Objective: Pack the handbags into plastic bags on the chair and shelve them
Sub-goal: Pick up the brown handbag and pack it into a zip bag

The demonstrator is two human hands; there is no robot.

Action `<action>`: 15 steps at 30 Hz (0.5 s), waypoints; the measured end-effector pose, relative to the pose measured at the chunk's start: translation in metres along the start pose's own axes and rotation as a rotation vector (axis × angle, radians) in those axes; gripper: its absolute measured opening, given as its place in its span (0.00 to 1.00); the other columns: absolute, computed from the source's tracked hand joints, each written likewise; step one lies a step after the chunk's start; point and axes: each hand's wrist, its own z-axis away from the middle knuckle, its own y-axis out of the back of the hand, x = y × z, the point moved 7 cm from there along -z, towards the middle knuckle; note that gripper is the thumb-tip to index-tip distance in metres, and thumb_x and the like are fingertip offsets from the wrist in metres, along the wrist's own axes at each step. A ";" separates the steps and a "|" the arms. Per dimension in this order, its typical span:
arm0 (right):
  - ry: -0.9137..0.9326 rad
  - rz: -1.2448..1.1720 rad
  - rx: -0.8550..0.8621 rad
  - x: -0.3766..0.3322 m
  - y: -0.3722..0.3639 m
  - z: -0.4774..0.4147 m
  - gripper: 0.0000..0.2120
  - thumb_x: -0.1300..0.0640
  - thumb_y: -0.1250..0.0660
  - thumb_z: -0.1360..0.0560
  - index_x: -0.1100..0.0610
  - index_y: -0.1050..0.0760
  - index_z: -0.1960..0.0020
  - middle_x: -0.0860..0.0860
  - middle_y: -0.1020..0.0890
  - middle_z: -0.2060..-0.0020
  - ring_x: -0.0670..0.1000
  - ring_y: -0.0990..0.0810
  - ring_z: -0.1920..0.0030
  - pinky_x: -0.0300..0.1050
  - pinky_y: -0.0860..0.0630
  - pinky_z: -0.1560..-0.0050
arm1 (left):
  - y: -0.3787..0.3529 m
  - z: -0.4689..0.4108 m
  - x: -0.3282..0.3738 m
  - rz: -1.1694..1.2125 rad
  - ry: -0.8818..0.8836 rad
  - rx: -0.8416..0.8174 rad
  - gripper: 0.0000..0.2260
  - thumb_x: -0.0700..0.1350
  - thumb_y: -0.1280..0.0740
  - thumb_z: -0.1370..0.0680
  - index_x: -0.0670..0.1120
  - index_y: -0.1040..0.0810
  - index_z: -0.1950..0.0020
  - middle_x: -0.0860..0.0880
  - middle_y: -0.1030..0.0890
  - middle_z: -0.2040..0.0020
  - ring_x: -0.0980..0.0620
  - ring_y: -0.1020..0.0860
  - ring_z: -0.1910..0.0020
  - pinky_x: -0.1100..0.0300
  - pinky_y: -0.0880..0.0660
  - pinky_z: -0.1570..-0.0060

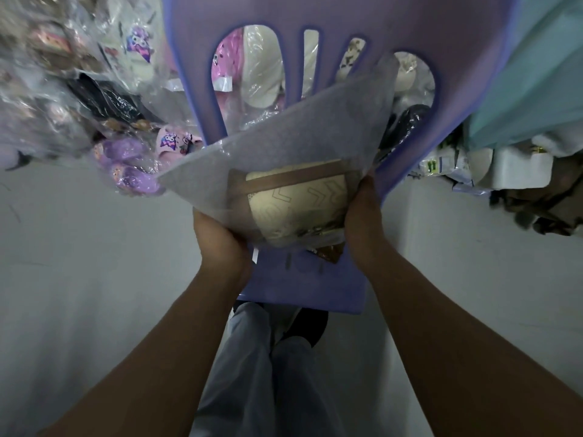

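A cream handbag (pixel 299 206) with brown straps and a printed pattern sits inside a translucent plastic bag (pixel 284 143) held over the seat of a purple plastic chair (pixel 303 282). My left hand (pixel 220 238) grips the plastic bag's lower left side. My right hand (pixel 362 216) holds its right side against the handbag. The bag's open upper part stands up in front of the slotted chair back (pixel 347 14). A brown tag or strap end sticks out at the bottom edge.
Heaps of plastic-wrapped goods, purple and pink slippers (pixel 135 162) among them, lie on the floor at the left and behind the chair. More packed items and a white box (pixel 520 165) lie at the right. A teal cloth (pixel 536 74) hangs at the upper right. My legs stand before the chair.
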 end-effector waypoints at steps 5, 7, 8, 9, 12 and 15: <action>0.019 -0.091 0.028 -0.004 -0.007 0.002 0.19 0.40 0.45 0.17 0.45 0.19 0.56 0.40 0.15 0.58 0.43 0.18 0.52 0.40 0.21 0.46 | 0.007 -0.013 -0.018 -0.195 0.083 0.012 0.13 0.46 0.42 0.19 0.50 0.23 0.60 0.53 0.22 0.68 0.54 0.24 0.70 0.64 0.29 0.68; 0.017 -0.121 0.004 -0.007 -0.014 0.010 0.20 0.38 0.46 0.18 0.46 0.19 0.43 0.44 0.16 0.47 0.46 0.19 0.43 0.44 0.23 0.38 | 0.009 -0.021 -0.020 -0.186 0.110 0.026 0.12 0.51 0.43 0.17 0.50 0.21 0.53 0.53 0.18 0.66 0.54 0.20 0.67 0.65 0.25 0.69; 0.030 -0.103 -0.007 -0.005 -0.016 0.013 0.26 0.34 0.47 0.20 0.46 0.22 0.34 0.46 0.17 0.40 0.48 0.21 0.36 0.49 0.26 0.32 | 0.008 -0.024 -0.021 -0.175 0.133 0.022 0.14 0.52 0.45 0.16 0.50 0.21 0.49 0.53 0.17 0.65 0.53 0.18 0.65 0.64 0.24 0.70; 0.053 -0.081 -0.008 -0.006 -0.016 0.016 0.30 0.33 0.48 0.22 0.47 0.27 0.28 0.47 0.20 0.35 0.50 0.24 0.32 0.52 0.30 0.28 | 0.008 -0.027 -0.023 -0.161 0.152 0.024 0.16 0.52 0.47 0.15 0.49 0.21 0.47 0.53 0.16 0.65 0.53 0.17 0.66 0.64 0.23 0.71; 0.167 -0.014 0.012 -0.003 -0.009 0.019 0.20 0.43 0.49 0.15 0.48 0.27 0.30 0.44 0.20 0.39 0.43 0.22 0.39 0.43 0.28 0.33 | 0.010 -0.030 -0.026 -0.251 0.197 0.042 0.12 0.45 0.44 0.15 0.46 0.23 0.51 0.52 0.17 0.70 0.56 0.18 0.71 0.64 0.23 0.74; 0.209 0.072 0.028 0.006 0.000 0.018 0.15 0.52 0.49 0.13 0.46 0.25 0.51 0.41 0.21 0.55 0.41 0.22 0.52 0.39 0.26 0.47 | 0.021 -0.035 -0.026 -0.365 0.212 0.060 0.05 0.37 0.37 0.20 0.41 0.22 0.53 0.46 0.18 0.63 0.47 0.19 0.63 0.62 0.22 0.70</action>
